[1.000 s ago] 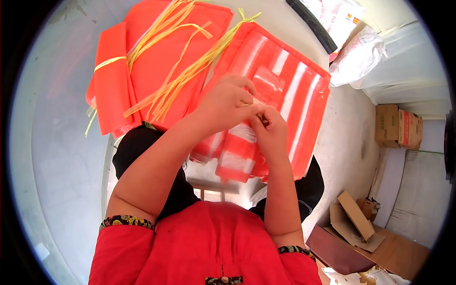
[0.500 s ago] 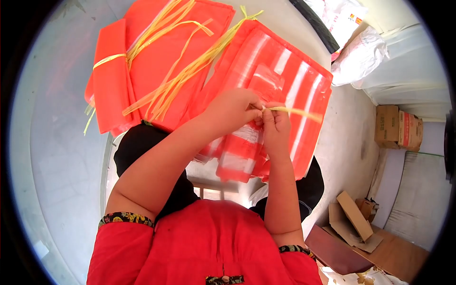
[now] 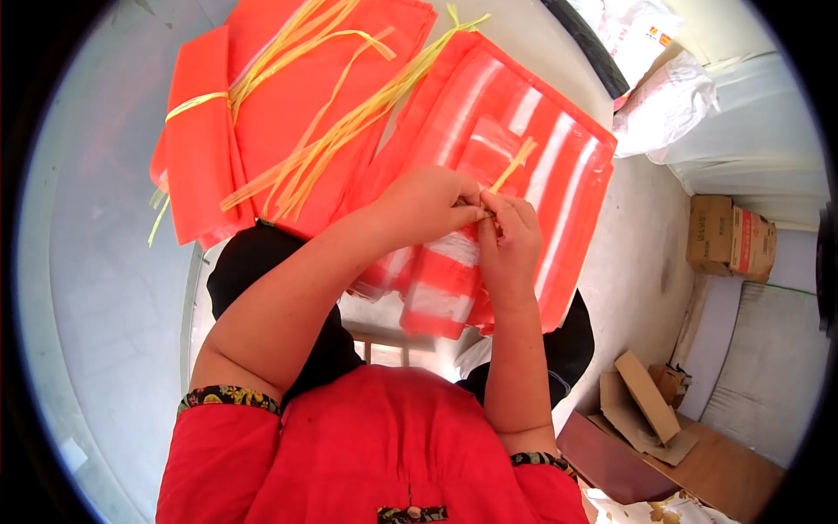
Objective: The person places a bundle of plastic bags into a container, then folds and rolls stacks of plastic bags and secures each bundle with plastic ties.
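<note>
My left hand (image 3: 432,205) and my right hand (image 3: 511,229) meet fingertip to fingertip, both closed in a pinch. Between them is a yellow plastic tie strip (image 3: 513,164), whose loose end points up and to the right. Right under the hands lies a folded bundle of red-and-white striped plastic bags (image 3: 441,284), on top of a flat stack of similar striped bags (image 3: 572,166). The strip's hold around the bundle is hidden by my fingers.
Left of the striped stack lie plain red sheets (image 3: 288,131) and a folded red bundle (image 3: 199,144) tied with yellow. Loose yellow strips (image 3: 349,127) lie across them. White sacks (image 3: 668,105), a cardboard box (image 3: 731,234) and an opened carton (image 3: 642,406) stand to the right.
The strip's free end has swung from pointing right to pointing up and right. My right-hand fingers have turned in towards the left fingertips; both hands stay over the bundle.
</note>
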`<state>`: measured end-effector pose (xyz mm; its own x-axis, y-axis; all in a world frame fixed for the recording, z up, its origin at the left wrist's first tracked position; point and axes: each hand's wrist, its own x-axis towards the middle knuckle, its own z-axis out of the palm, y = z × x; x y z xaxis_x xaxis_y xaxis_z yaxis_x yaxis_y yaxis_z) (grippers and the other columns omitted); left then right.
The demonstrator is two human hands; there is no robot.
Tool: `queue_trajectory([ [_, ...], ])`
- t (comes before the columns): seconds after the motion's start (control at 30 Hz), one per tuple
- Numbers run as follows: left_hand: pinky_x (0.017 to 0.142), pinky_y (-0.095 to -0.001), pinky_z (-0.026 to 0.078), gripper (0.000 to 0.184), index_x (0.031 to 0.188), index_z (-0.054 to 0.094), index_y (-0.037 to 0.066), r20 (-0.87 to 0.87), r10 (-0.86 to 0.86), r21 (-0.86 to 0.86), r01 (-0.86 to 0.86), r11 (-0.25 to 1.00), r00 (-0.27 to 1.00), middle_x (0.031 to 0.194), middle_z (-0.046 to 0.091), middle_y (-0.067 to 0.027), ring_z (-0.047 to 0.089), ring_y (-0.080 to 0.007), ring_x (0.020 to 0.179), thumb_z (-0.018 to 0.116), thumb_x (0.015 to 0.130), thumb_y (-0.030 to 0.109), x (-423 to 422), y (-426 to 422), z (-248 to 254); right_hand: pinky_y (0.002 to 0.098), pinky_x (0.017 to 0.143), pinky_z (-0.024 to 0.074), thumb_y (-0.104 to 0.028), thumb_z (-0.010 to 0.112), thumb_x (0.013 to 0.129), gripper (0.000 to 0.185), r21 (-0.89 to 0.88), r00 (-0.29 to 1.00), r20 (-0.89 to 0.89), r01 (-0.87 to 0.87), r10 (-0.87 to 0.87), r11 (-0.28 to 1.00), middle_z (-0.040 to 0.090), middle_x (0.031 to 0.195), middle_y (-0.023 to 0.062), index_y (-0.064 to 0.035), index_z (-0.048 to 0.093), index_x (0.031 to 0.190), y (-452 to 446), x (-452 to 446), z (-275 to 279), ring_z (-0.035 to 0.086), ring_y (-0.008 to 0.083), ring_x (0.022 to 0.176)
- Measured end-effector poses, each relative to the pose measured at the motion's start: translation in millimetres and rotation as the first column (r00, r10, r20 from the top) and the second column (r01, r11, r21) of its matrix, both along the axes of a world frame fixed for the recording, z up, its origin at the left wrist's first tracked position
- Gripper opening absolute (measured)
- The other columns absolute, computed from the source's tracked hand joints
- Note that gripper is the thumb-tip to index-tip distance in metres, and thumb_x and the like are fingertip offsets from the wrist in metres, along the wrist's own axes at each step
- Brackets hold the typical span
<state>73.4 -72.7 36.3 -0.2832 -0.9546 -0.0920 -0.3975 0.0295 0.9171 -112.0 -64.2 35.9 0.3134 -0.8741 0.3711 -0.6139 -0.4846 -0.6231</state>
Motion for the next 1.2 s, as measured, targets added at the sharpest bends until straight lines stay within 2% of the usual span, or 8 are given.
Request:
queue_trajectory([
  [0.1,0.073,-0.0390,0.054,0.020,0.100,0.076,0.003,-0.110,-0.037,0.083,0.046,0.996,0.993,0.090,0.075,-0.0148,0.071,-0.0280,0.082,0.072,0.093,0.022,8,-1,-1,0.0418,0.088,0.0543,0.005,0.069,0.087,0.028,0.000,1.000,-0.004,0.015,-0.015,1.000,0.069,0.112,0.0164,-0.0033,0.075,0.113,0,-4,-7,0.066,0.0342,0.102],
  [0.33,0.072,-0.0406,0.054,0.019,0.098,0.075,0.002,-0.074,-0.001,0.087,0.008,0.996,0.997,0.089,0.074,-0.0157,0.071,-0.0296,0.080,0.069,0.093,0.020,11,0,11,0.0320,0.083,0.0534,0.003,0.066,0.092,0.020,0.313,0.961,0.196,0.126,-0.194,0.941,0.068,0.107,0.0087,-0.0028,0.072,0.111,11,-2,-4,0.066,0.0203,0.095],
  [0.43,0.073,-0.0413,0.054,0.019,0.098,0.075,0.002,-0.037,0.015,0.073,-0.012,0.997,0.999,0.089,0.074,-0.0160,0.072,-0.0306,0.082,0.068,0.093,0.020,9,-1,9,0.0264,0.080,0.0509,0.003,0.066,0.094,0.017,0.517,0.834,0.463,0.021,-0.300,0.856,0.065,0.103,0.0038,-0.0028,0.070,0.109,13,2,3,0.062,0.0125,0.091],
  [0.53,0.073,-0.0418,0.055,0.019,0.098,0.075,0.002,-0.028,0.027,0.075,-0.025,0.997,0.999,0.090,0.074,-0.0160,0.072,-0.0314,0.083,0.068,0.094,0.020,7,-2,7,0.0246,0.078,0.0493,0.003,0.066,0.094,0.016,0.612,0.848,0.468,-0.109,-0.248,0.784,0.063,0.101,0.0008,-0.0029,0.070,0.108,11,-8,11,0.060,0.0089,0.091],
  [0.8,0.067,-0.0429,0.051,0.018,0.090,0.069,0.000,-0.008,0.071,-0.022,-0.071,0.997,0.997,0.080,0.070,-0.0152,0.069,-0.0304,0.074,0.065,0.094,0.017,3,-2,-4,0.0330,0.086,0.0527,0.002,0.067,0.092,0.014,0.222,0.986,0.164,-0.046,0.009,0.974,0.067,0.106,0.0092,-0.0014,0.070,0.106,10,-20,-6,0.065,0.0232,0.097],
  [0.9,0.070,-0.0482,0.052,0.016,0.091,0.066,0.001,0.310,0.205,-0.244,-0.130,0.961,0.928,0.088,0.070,-0.0168,0.070,-0.0374,0.084,0.063,0.096,0.015,0,-1,-4,0.0373,0.093,0.0517,0.004,0.067,0.090,0.015,0.174,0.997,0.078,-0.043,0.029,0.984,0.065,0.114,0.0122,-0.0014,0.071,0.104,14,-22,1,0.063,0.0296,0.108],
  [1.1,0.077,-0.0517,0.053,0.014,0.093,0.064,0.003,0.430,0.282,-0.340,-0.136,0.931,0.858,0.094,0.070,-0.0162,0.068,-0.0399,0.090,0.064,0.096,0.016,-1,0,-1,0.0380,0.097,0.0499,0.001,0.068,0.090,0.025,0.159,0.995,0.098,-0.034,0.019,0.987,0.063,0.119,0.0124,-0.0037,0.068,0.115,28,-32,-3,0.060,0.0285,0.116],
  [1.2,0.075,-0.0482,0.054,0.016,0.093,0.066,0.002,0.108,0.480,-0.462,-0.384,0.800,0.871,0.090,0.069,-0.0146,0.068,-0.0376,0.084,0.067,0.094,0.018,1,2,1,0.0335,0.093,0.0512,-0.003,0.069,0.093,0.042,0.368,0.956,0.235,0.081,-0.177,0.926,0.063,0.122,0.0106,-0.0059,0.061,0.135,38,-29,-2,0.062,0.0215,0.111],
])
